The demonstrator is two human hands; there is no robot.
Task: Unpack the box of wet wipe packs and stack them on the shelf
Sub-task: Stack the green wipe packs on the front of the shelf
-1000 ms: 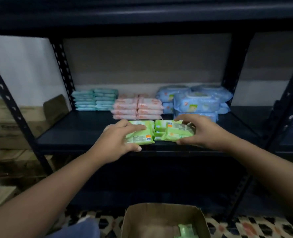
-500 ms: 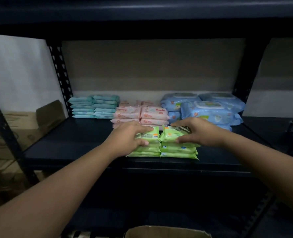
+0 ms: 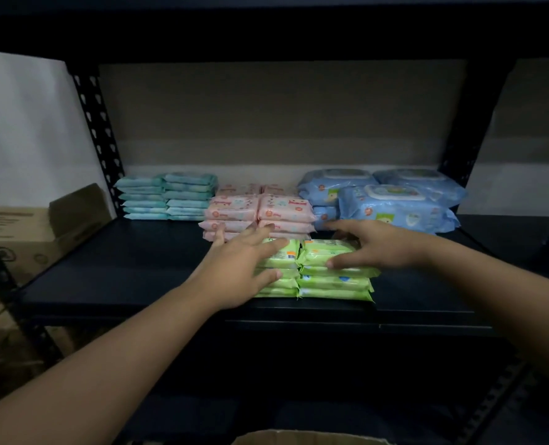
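My one view: head camera, wide-angle, facing forward and slightly down into shelf (image 3: pixel 138 271) bay, close, at arm's reach; box (image 3: pixel 298 438) rim at bottom edge.

At the centre of the frame, the lime-green plastic wet wipe packs (image 3: pixel 334 281) are showing small orange and blue label marks. Behind them, the pale pink soft packs (image 3: pixel 260 208) are carrying printed orange dots and faint cartoon figures. At centre left, the teal flat packs (image 3: pixel 167 195) are looking plain, with lighter bands. At centre right, the light blue bulky packs (image 3: pixel 395 203) are showing white lids and green patches. The dark navy metal shelf (image 3: pixel 131 261) is appearing uniform, and the brown cardboard boxes (image 3: pixel 25 232) at the left edge are bearing dim dark print.
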